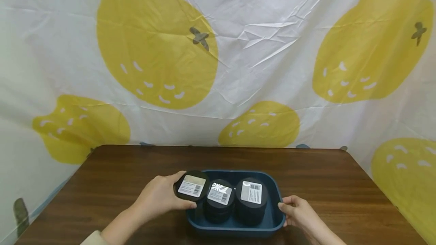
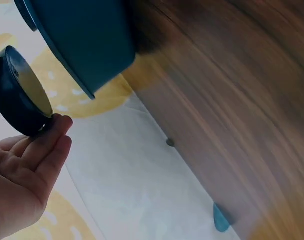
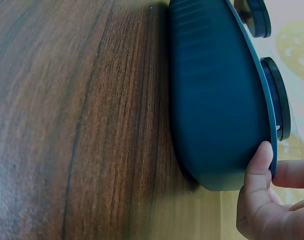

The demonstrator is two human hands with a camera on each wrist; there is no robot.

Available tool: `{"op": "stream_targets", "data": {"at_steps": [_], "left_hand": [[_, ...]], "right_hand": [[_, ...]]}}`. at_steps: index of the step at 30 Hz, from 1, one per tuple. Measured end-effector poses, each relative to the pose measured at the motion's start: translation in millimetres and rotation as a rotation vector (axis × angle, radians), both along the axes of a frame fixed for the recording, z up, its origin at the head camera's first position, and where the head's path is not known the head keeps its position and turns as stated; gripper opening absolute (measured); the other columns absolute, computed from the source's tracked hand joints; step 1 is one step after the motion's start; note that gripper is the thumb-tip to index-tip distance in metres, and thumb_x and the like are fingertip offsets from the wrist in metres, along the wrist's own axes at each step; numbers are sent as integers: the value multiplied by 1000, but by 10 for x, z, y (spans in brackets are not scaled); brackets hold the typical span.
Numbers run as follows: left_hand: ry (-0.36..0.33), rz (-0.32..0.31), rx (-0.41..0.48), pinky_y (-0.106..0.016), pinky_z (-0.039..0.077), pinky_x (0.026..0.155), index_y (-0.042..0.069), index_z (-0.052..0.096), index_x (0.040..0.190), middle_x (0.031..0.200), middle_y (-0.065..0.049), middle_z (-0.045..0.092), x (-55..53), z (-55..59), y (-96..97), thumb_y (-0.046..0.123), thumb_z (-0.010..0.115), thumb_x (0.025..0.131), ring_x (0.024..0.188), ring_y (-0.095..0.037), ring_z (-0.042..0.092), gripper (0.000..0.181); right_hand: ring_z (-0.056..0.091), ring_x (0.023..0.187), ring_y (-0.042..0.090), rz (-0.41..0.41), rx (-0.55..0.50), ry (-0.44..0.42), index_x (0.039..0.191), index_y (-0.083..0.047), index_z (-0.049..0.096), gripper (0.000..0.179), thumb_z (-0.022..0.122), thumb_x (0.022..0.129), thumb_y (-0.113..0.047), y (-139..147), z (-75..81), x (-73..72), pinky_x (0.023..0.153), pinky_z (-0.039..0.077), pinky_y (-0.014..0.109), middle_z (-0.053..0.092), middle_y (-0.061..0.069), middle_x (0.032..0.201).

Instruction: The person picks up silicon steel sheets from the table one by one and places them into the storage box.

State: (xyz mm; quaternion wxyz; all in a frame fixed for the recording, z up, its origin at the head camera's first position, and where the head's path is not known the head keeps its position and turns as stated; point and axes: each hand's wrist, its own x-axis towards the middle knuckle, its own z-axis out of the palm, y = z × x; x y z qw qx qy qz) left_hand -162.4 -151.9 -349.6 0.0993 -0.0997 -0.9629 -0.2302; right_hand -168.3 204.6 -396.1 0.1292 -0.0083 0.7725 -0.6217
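Note:
My left hand (image 1: 159, 196) grips a round, flat black container (image 1: 193, 186) with a white printed label, thumb and fingers at its edge. In the head view it overlaps the left side of a blue plastic bin (image 1: 235, 229). In the left wrist view the container (image 2: 17, 107) is raised beside the bin (image 2: 87, 40), tilted on edge. Inside the bin stand two black stacks, a middle one (image 1: 218, 214) and a right one (image 1: 251, 213), each topped by a labelled round face. My right hand (image 1: 301, 214) pinches the bin's right rim between thumb and fingers.
The bin sits near the front of a dark brown wooden table (image 1: 136, 162). Behind the table hangs a white cloth (image 1: 265, 67) printed with yellow fruit.

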Motion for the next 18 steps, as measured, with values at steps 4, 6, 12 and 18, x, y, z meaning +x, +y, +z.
{"op": "stream_targets", "data": {"at_steps": [4, 6, 12, 18], "left_hand": [[15, 1, -3, -38, 50, 65, 6, 60, 121, 92, -8, 68, -8, -3, 97, 59, 82, 50, 78, -23, 63, 91], [25, 5, -11, -37, 49, 63, 8, 60, 121, 89, -7, 68, -20, -6, 144, 59, 82, 50, 77, -23, 63, 90], [51, -9, -35, -35, 46, 56, 11, 61, 117, 80, -2, 66, -65, 2, 235, 61, 80, 50, 69, -20, 60, 86], [52, -17, -61, -37, 47, 57, 8, 61, 117, 85, -6, 67, -110, 10, 310, 60, 80, 51, 71, -23, 61, 86]], "right_hand": [[54, 63, 18, 6, -5, -2, 112, 20, 38, 35, 51, 93, -6, 2, -4, -1, 57, 49, 27, 53, 12, 84], [54, 63, 18, 10, -4, 0, 112, 20, 38, 35, 50, 93, -6, 10, -6, -4, 57, 49, 27, 53, 12, 84], [54, 62, 17, 9, -7, 1, 112, 20, 38, 35, 51, 93, -6, 17, -10, -6, 57, 49, 27, 54, 12, 84], [54, 62, 17, 17, -7, 7, 112, 21, 38, 36, 51, 92, -7, 11, -23, -4, 57, 49, 28, 53, 12, 84]]}}
